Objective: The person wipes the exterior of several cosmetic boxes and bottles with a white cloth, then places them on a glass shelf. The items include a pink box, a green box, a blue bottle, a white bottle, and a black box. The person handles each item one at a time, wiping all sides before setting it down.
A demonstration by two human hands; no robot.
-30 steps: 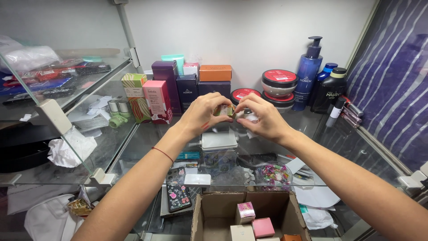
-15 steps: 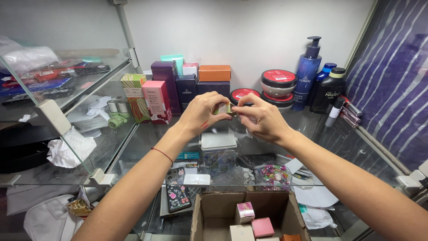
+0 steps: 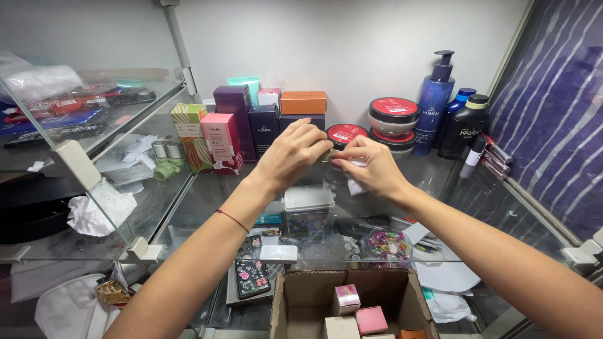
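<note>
I have both hands raised over the glass shelf (image 3: 207, 201), meeting in the middle; my left hand (image 3: 292, 157) has its fingers curled and pinched on a small dark-greenish object (image 3: 328, 154), and my right hand (image 3: 370, 166) pinches the same piece from the other side, fingertips touching it; what the piece is I cannot tell, it is mostly hidden.

Just behind my hands sits a round jar with a glossy red lid (image 3: 347, 134); further behind and to the right stand a stacked pair of red-lidded tubs (image 3: 394, 116), a tall smooth blue pump bottle (image 3: 435, 107) and a black bottle (image 3: 464, 127); to the left of my left hand stand matte cardboard cartons, a pink box (image 3: 221, 143) and a green patterned box (image 3: 191, 135); below my hands, under the glass, is a clear square plastic container (image 3: 308, 210), and nearer me an open brown corrugated carton (image 3: 295, 301) holding small boxes.

Compared with half a second ago, my hands sit almost where they were; the right fingers have closed in slightly on the piece.

The shelf's front edge runs just below my wrists; to the right a striped purple wall panel (image 3: 559, 125) hems me in; bare glass lies between my left forearm and the boxes.
</note>
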